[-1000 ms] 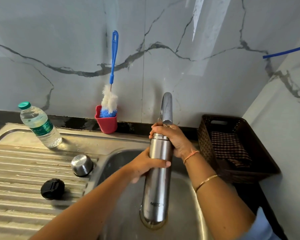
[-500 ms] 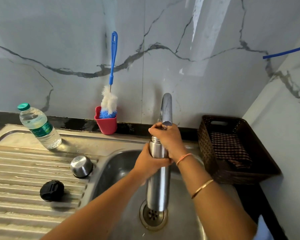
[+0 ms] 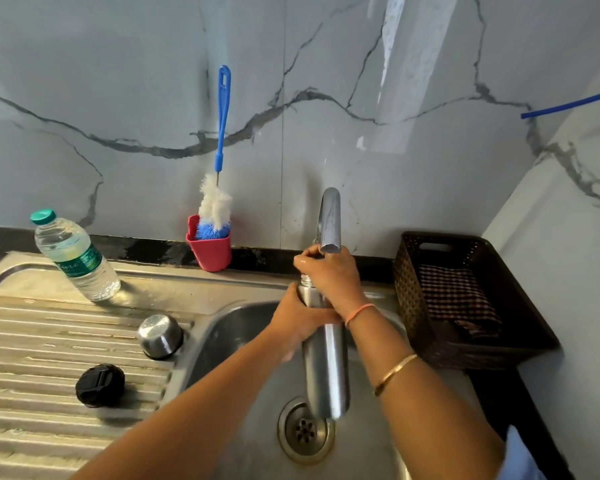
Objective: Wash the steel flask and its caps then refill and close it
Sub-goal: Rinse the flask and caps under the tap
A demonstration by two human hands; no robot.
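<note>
A person held a steel flask point(image 3: 326, 368) with both hands over the sink point(image 3: 243, 327). The flask stood almost straight up, with its top just under the end of the tap point(image 3: 330, 220) and its bottom above the drain point(image 3: 305, 431). I could not tell if it touched the drain. The right hand point(image 3: 329, 275) sat on top of the flask, and its fingers point(image 3: 305, 259) were curled down over the mouth and clamped on it. The right arm reached in from the lower right, with an orange thread point(image 3: 359, 311) on the wrist and a gold bangle point(image 3: 394, 374) farther down the arm. The left hand point(image 3: 297, 323) gripped the upper part of the flask from the left side, its fingers wrapped tight round the steel just below the right hand. The left arm came up in a slant from the bottom left, across the front of the sink. On the ribbed steel surface point(image 3: 32, 341) beside the sink lay a small steel cap point(image 3: 160, 336) and, nearer the person, a black cap point(image 3: 100, 385). A water bottle point(image 3: 75, 261) stood farther back on the left. A red cup point(image 3: 210, 252) by the wall held a blue brush point(image 3: 222, 133). A brown basket point(image 3: 520, 327) with a checked cloth point(image 3: 458, 299) inside sat to the right.
</note>
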